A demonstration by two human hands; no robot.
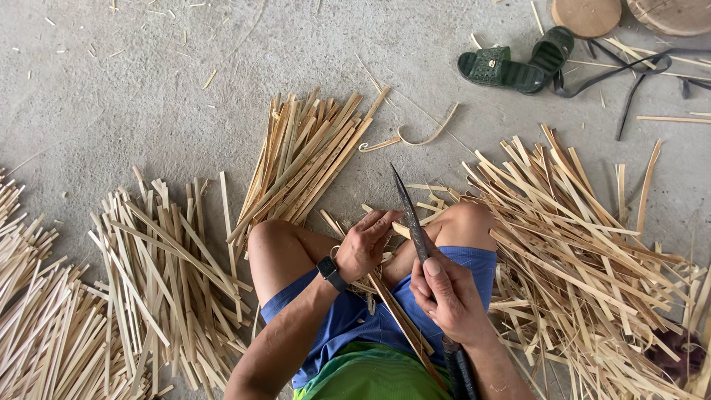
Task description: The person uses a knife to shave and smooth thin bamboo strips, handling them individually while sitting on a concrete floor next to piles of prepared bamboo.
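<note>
I sit on a concrete floor with my knees up, in blue shorts. My left hand [365, 243], with a black watch on the wrist, grips a thin bamboo strip [400, 317] that runs diagonally across my lap. My right hand [446, 295] holds a long dark knife [409, 215] by its handle, thumb along the blade's back. The blade points away from me and its edge meets the strip just beside my left fingers.
Piles of split bamboo strips lie around me: a bundle ahead [307, 155], a heap at left [167, 274], another at far left [37, 326], and a large loose heap at right [585, 244]. Green sandals [518, 63], wooden discs [586, 15] and dark straps [629, 74] lie at top right.
</note>
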